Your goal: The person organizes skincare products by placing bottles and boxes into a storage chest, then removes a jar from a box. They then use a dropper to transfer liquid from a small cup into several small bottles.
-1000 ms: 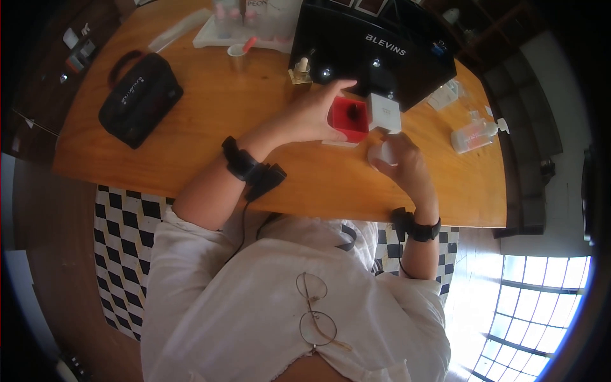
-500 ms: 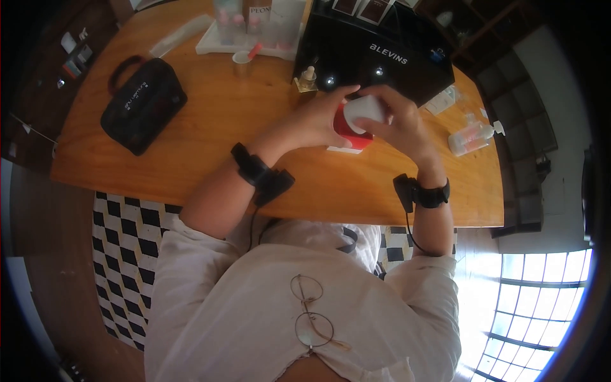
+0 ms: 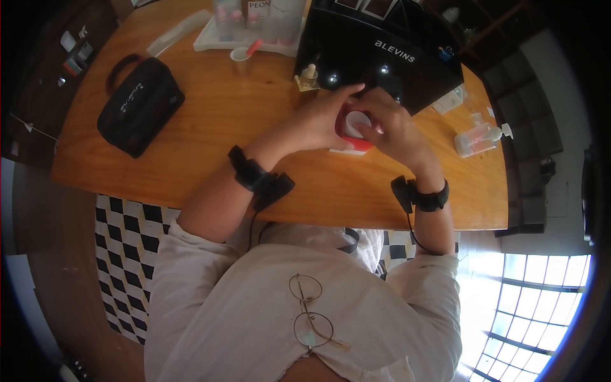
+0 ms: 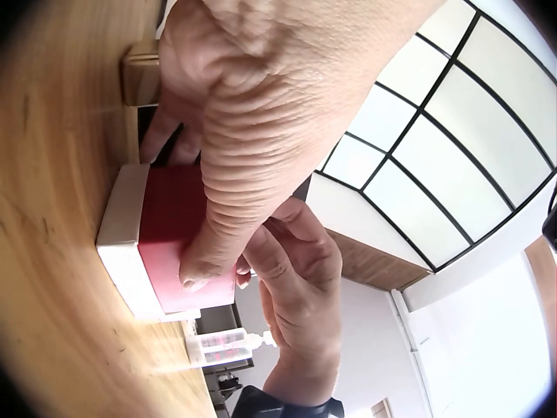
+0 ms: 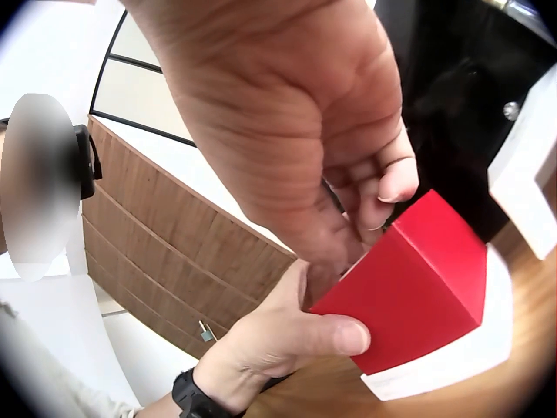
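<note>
My left hand (image 3: 315, 124) grips a red box (image 3: 354, 143) with a white base, standing on the table. The left wrist view shows its thumb against the red side (image 4: 170, 226). At the box's top, my right hand (image 3: 401, 134) pinches a small white round container (image 3: 358, 123), seen in the head view. In the right wrist view, the right hand's (image 5: 287, 122) fingertips reach to the open top of the red box (image 5: 418, 287), and the container is hidden.
Behind the hands stands a black case (image 3: 375, 48); a small dropper bottle (image 3: 309, 75) is beside it. A white tray (image 3: 207, 43), a cup (image 3: 241, 62) and a black bag (image 3: 141, 105) lie leftward, a pump bottle (image 3: 476, 140) rightward. A white box part (image 5: 526, 165) is beyond the red box.
My right hand has moved up and left from beside the red box to its top, bringing the white container over it. My left hand keeps its grip on the box.
</note>
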A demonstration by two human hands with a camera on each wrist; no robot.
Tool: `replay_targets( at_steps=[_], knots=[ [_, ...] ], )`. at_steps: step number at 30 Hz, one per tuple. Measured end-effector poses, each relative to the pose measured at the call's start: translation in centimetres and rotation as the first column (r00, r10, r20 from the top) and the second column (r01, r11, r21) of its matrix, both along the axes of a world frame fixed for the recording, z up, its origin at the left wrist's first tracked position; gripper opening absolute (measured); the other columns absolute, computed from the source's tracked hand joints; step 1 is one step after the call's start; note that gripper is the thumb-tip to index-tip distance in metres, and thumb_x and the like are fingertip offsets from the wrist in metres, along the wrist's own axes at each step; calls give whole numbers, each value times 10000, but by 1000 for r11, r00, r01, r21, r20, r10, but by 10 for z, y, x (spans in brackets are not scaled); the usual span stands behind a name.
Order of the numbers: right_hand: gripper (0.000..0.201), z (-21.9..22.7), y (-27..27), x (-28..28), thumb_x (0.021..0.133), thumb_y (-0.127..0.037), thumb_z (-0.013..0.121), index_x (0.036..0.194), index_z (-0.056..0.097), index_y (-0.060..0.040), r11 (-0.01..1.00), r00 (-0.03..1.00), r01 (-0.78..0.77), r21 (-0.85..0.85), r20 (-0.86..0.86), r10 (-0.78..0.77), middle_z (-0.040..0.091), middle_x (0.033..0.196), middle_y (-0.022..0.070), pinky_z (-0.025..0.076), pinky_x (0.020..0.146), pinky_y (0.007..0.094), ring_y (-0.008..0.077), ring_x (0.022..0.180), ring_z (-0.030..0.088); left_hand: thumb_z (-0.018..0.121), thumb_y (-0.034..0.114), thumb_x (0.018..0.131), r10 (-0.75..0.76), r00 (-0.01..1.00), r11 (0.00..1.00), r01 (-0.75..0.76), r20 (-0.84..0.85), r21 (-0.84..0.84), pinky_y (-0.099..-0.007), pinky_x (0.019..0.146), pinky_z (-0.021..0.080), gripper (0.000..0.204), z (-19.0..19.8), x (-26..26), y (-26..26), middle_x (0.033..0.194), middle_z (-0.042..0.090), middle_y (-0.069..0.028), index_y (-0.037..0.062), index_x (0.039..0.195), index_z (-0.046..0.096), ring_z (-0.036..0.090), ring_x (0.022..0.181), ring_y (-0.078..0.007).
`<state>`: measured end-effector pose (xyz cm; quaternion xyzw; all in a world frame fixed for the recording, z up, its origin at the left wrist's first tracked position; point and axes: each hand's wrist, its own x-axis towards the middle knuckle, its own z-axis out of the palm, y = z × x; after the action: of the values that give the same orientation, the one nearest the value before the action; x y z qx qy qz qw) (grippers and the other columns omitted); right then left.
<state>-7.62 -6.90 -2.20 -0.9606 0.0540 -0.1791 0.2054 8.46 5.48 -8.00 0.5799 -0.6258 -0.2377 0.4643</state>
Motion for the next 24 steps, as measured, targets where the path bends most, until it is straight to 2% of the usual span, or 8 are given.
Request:
replay_targets(
  at_steps=[4, 7, 8, 11, 14, 17, 20, 24],
  knots=[
    [448, 17, -11, -16, 758, -118, 801, 1178, 657, -55, 979, 979, 180, -93, 115, -169, 625, 1096, 109, 547, 753, 375, 290, 886, 656, 866, 135, 682, -17, 999, 999, 18, -44, 37, -397, 1022, 483, 1056, 3, 0, 0, 1260, 618, -146, 133, 1546, 258, 595, 1190, -303],
    [511, 4, -41, -38, 740, -147, 827, 1204, 637, -45, 941, 975, 221, -258, 46, -216, 628, 1124, 115, 530, 843, 400, 305, 970, 637, 866, 137, 682, -9, 999, 999, 11, -43, 47, -395, 1023, 481, 1053, 5, -1, 1, 1250, 617, -145, 134, 1544, 261, 594, 1189, -302],
    [562, 1, -41, -43, 722, -161, 843, 1224, 620, -40, 935, 952, 283, -214, -59, -302, 623, 1159, 117, 501, 936, 413, 319, 1086, 604, 867, 136, 682, -8, 999, 998, 10, -43, 55, -394, 1024, 480, 1053, 6, -1, 1, 1246, 618, -145, 134, 1543, 262, 594, 1188, -301],
    [601, -25, -65, -53, 707, -170, 856, 1236, 606, -35, 965, 966, 215, -151, -115, -233, 614, 1174, 122, 502, 958, 402, 325, 1120, 602, 867, 136, 683, -4, 1000, 999, 5, -26, 51, -392, 1026, 477, 1053, 6, -2, 1, 1239, 617, -144, 136, 1544, 261, 593, 1187, -298],
    [659, -36, -74, -55, 669, -177, 876, 1247, 596, -31, 967, 964, 242, -76, -94, -249, 607, 1172, 133, 499, 971, 393, 332, 1135, 604, 869, 135, 683, 0, 1000, 1000, 0, 16, 7, -392, 1030, 473, 1058, -2, 1, -1, 1244, 613, -145, 142, 1547, 257, 592, 1188, -299],
    [691, -41, -84, -60, 629, -164, 884, 1241, 597, -21, 972, 972, 219, -83, -64, -224, 599, 1175, 129, 510, 950, 374, 300, 1089, 631, 874, 140, 682, -2, 1000, 1000, 2, 30, 7, -393, 1035, 470, 1070, -4, 3, -3, 1258, 609, -147, 144, 1550, 249, 592, 1189, -302],
    [709, -17, -82, -70, 598, -141, 878, 1237, 599, -16, 961, 962, 273, 36, -33, -272, 593, 1184, 119, 519, 925, 352, 266, 1073, 635, 886, 156, 677, -8, 1000, 999, 7, 20, 31, -396, 1045, 467, 1106, 0, 4, -2, 1278, 600, -149, 150, 1560, 219, 585, 1200, -304],
    [702, 16, -56, -63, 589, -120, 873, 1229, 604, -17, 992, 990, 125, 15, 62, -126, 592, 1174, 109, 527, 899, 340, 257, 1065, 632, 906, 166, 663, -33, 999, 999, 35, -42, 31, -408, 1068, 453, 1178, -3, 3, -3, 1320, 574, -153, 172, 1578, 163, 551, 1249, -305]
  ],
)
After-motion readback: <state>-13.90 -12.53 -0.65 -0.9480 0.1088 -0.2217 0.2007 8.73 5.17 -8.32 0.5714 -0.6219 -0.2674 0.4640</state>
